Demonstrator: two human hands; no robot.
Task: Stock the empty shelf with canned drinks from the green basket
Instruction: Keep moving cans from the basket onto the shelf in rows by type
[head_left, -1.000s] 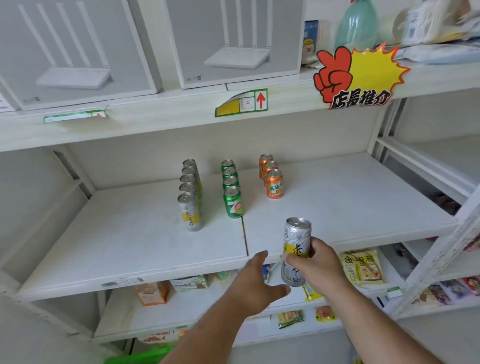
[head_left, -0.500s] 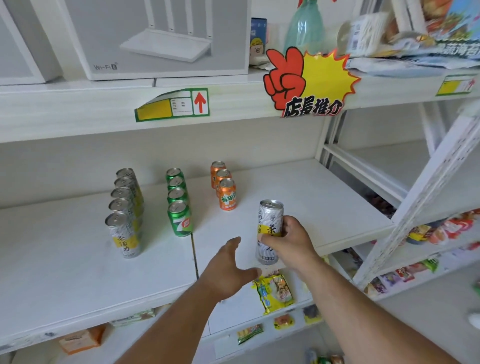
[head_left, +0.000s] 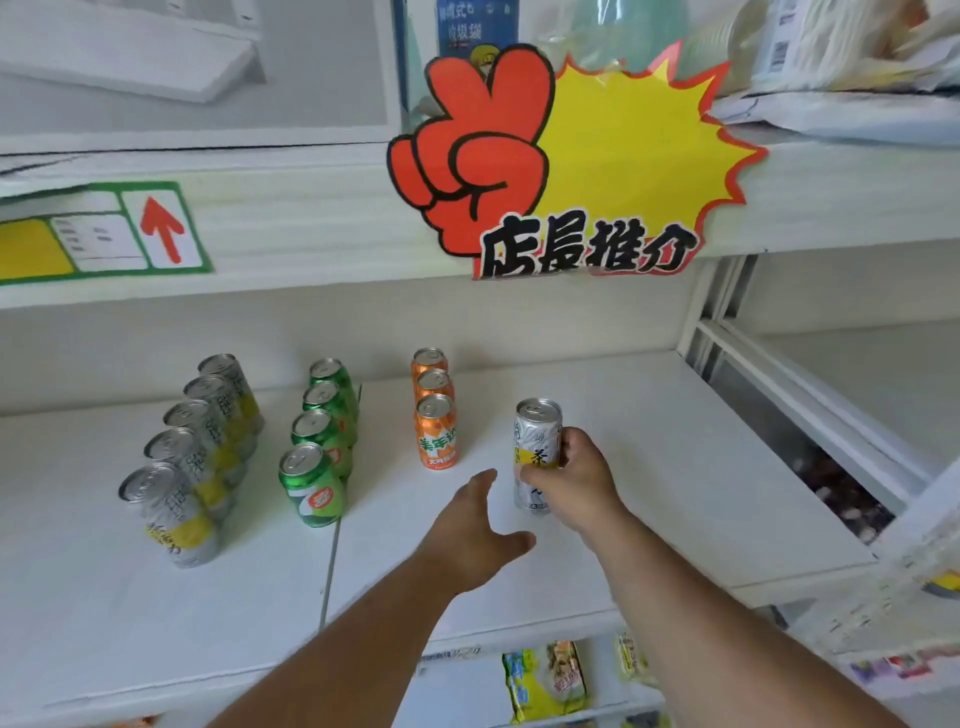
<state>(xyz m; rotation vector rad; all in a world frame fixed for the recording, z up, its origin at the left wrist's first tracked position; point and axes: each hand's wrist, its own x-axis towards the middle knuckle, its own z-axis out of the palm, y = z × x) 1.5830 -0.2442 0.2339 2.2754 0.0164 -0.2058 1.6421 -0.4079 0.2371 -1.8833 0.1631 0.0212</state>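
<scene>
Right hand (head_left: 576, 483) grip holds silver can (head_left: 537, 441) upright – just beside orange cans (head_left: 435, 431)

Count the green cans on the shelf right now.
4, in one front-to-back row between the silver and orange rows: front, second, third, rear. None looks hidden.

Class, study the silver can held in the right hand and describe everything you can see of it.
The silver can is tall and slim, shiny like metal, with a yellow band and dark characters on its side. Its round top carries a pull tab that looks unopened. It stands upright on or just over the white shelf, right of the orange cans and apart from them. The right hand grips its lower half; the left hand is close but not touching.
</scene>
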